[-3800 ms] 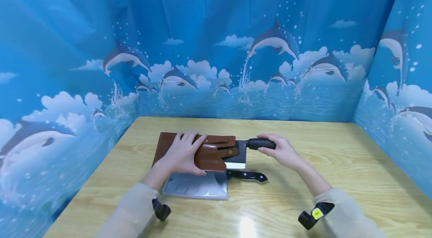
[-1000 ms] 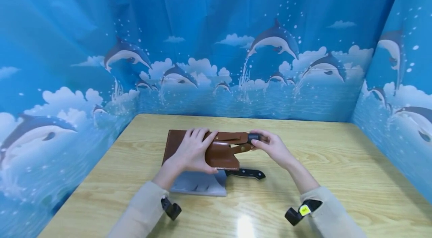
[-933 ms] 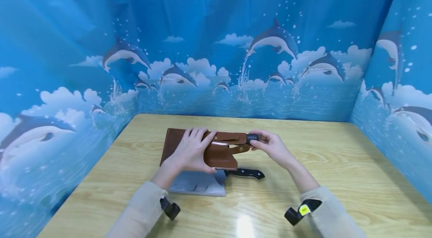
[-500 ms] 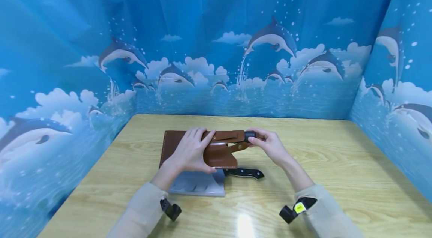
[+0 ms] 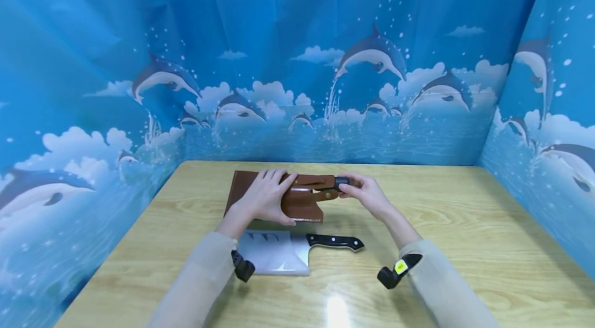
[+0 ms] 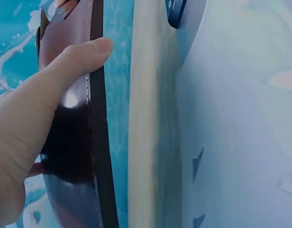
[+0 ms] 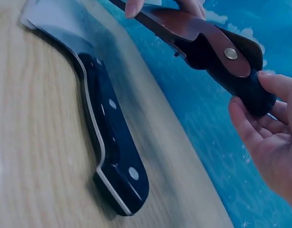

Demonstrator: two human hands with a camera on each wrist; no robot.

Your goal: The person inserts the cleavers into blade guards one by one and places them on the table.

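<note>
My left hand [image 5: 262,200] grips a brown leather knife sheath [image 5: 304,208] from above, its thumb along the near edge. Inside the sheath is a cleaver, its blade now covered and only the end of its black handle [image 5: 342,182] showing at the right. That handle end is pinched between thumb and fingers of my right hand [image 5: 368,196]. A snap strap [image 7: 231,54] lies beside the handle in the right wrist view. In the left wrist view, the sheath [image 6: 72,123] is apart from the second cleaver [image 6: 240,123], which lies flat nearer to me.
The second cleaver has a black riveted handle [image 5: 333,241] pointing right; its pale blade [image 5: 271,258] is partly behind my left sleeve. Both rest on or above a wood-grain table [image 5: 446,224]. Blue dolphin-print cloth [image 5: 288,59] stands along the back and sides.
Since the oldest frame, the cleaver's blade has slid left into the sheath. In the last half second, both hands have moved the sheath away from me, uncovering more of the second cleaver.
</note>
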